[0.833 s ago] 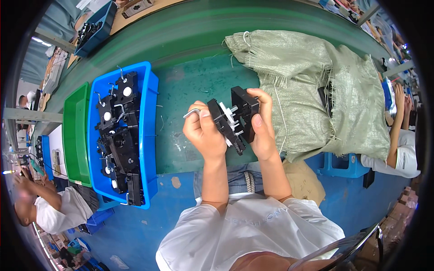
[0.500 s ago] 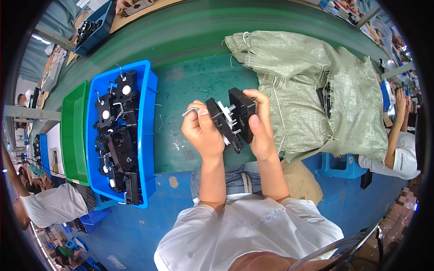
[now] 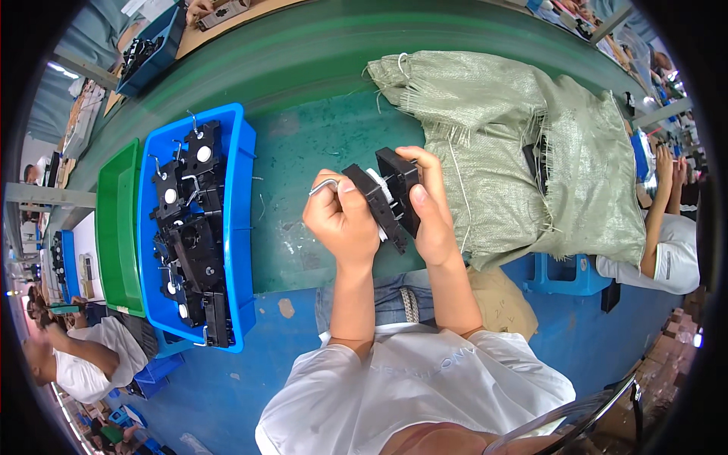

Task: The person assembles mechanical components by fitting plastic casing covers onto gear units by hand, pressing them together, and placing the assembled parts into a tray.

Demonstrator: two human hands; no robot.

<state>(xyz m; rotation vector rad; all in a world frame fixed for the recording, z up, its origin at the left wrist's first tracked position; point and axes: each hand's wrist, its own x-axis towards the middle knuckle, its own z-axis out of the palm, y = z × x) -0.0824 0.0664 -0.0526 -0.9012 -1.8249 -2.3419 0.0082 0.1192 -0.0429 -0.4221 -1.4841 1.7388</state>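
My left hand [image 3: 339, 226] is closed round a black plastic housing part [image 3: 365, 189], and a bent metal rod [image 3: 321, 186] sticks out past its thumb. White plastic pieces [image 3: 379, 182] show on the inner side of that part. In my right hand [image 3: 434, 224] is a black plastic cover [image 3: 400, 176], gripped between thumb and fingers. Both black parts stand tilted, face to face, with the white pieces between them. They are very close at the lower end; whether they touch there I cannot tell.
Left of my hands, a blue bin [image 3: 242, 197] holds several black assemblies with bent rods and white discs. Beyond it lies a green tray [image 3: 114, 227]. A pale green woven sack [image 3: 500, 174] with black parts showing through its opening covers the bench's right. Co-workers sit on both sides.
The cover and the housing part have come closer together, and less of the white pieces shows between them. At the far left, a co-worker's arms have moved.
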